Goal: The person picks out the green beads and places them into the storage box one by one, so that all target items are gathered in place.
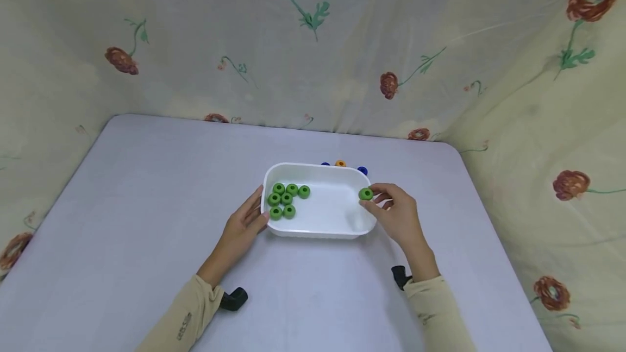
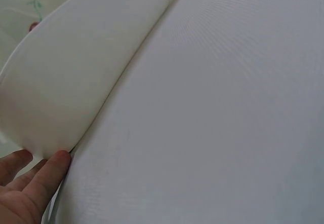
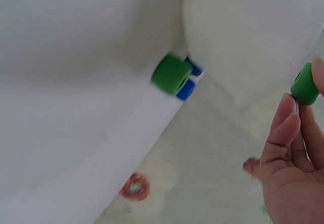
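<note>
A white tray (image 1: 332,205) stands on the table with several green beads (image 1: 287,199) gathered at its left end. My left hand (image 1: 240,231) rests against that end, fairly straight fingers along the outer wall and thumb at the rim. In the left wrist view its fingertips (image 2: 59,159) touch low on the wall. Over the tray's right end my right hand (image 1: 397,212) pinches one green bead (image 1: 365,194) between thumb and fingers. The right wrist view shows this held bead (image 3: 305,84) at the fingertips, with its hole facing sideways.
Beyond the tray's far rim are an orange bead (image 1: 340,163) and blue beads (image 1: 362,170), partly hidden by it. Another green bead (image 3: 172,74) appears beside blue ones in the right wrist view. Flowered cloth (image 1: 342,58) hangs around the table (image 1: 146,189).
</note>
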A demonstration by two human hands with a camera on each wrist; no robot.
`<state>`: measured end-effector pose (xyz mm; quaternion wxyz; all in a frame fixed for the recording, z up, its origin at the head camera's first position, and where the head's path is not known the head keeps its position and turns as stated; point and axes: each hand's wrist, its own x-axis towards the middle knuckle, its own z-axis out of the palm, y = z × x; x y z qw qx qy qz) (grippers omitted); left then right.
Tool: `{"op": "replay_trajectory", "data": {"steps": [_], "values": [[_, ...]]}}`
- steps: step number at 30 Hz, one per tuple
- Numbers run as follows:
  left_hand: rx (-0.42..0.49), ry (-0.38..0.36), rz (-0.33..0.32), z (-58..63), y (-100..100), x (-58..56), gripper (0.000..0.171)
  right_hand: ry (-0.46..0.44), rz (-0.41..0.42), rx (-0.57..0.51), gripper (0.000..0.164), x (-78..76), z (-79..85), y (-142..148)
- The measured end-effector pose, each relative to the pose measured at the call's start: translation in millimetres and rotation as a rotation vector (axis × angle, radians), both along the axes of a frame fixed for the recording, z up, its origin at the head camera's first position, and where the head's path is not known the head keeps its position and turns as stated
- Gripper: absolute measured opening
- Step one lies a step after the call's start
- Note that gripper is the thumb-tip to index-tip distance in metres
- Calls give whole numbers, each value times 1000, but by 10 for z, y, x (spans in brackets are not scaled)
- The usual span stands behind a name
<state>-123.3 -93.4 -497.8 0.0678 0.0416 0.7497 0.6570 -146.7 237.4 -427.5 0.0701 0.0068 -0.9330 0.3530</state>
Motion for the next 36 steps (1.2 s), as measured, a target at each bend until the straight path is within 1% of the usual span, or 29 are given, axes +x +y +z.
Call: {"op": "replay_trajectory", "data": {"steps": [3, 6, 11, 17, 22, 28, 36], "values": [[8, -6, 2, -5, -1, 5, 64, -7, 56, -3, 37, -41, 5, -179], [11, -1, 1, -11, -3, 11, 64, -23, 106, 1, 35, -97, -25, -355], [8, -5, 4, -12, -5, 25, 64, -75, 194, 26, 35, -219, -128, -605], [-4, -4, 5, -2, -9, 26, 64, -147, 279, 74, 33, -382, -261, -862], [4, -6, 1, 0, -7, 14, 64, -178, 327, 134, 31, -453, -344, -1008], [12, -9, -8, 3, -7, 18, 64, -184, 378, 165, 30, -471, -383, -1088], [15, -4, -1, 2, -16, 14, 64, -201, 378, 195, 32, -484, -380, -1131]]}}
